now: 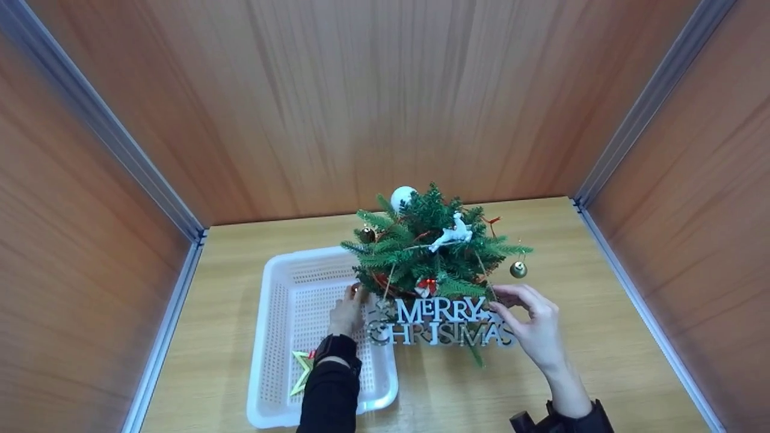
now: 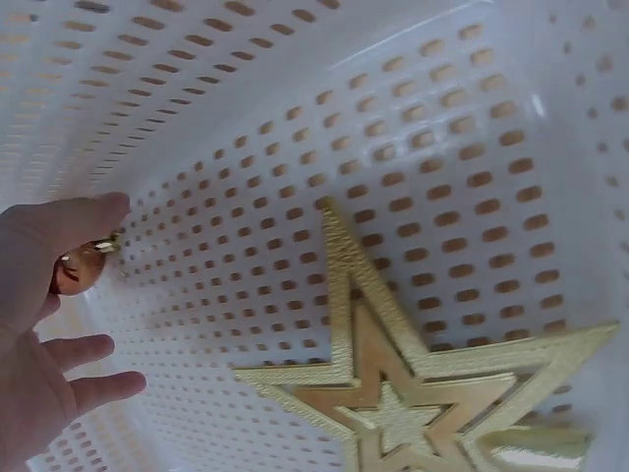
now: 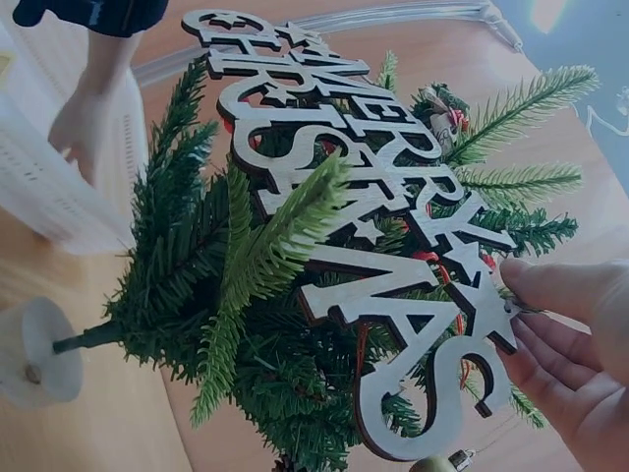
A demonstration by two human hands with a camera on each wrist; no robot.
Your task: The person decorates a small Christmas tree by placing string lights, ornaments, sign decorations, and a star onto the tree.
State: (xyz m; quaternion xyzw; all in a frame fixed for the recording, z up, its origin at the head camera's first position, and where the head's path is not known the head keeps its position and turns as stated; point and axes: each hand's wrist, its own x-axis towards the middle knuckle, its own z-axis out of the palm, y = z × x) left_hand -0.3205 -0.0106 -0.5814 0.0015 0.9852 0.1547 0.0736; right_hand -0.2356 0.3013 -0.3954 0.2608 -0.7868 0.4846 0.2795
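Note:
Inside the white perforated basket, my left hand holds a small copper-coloured bauble with a gold cap between thumb and fingers. A gold star ornament lies on the basket floor near that hand. My right hand pinches the right end of a silvery "Merry Christmas" sign, at the small star where its cord ties on. The sign hangs by this cord across the front of a small green Christmas tree. Part of the star is hidden behind the left sleeve in the head view.
On the tree hang a white reindeer, a white ball, a greenish-gold bauble and a red bow. The tree's pale round base stands on the wooden table. Wood-grain panels enclose the back and sides.

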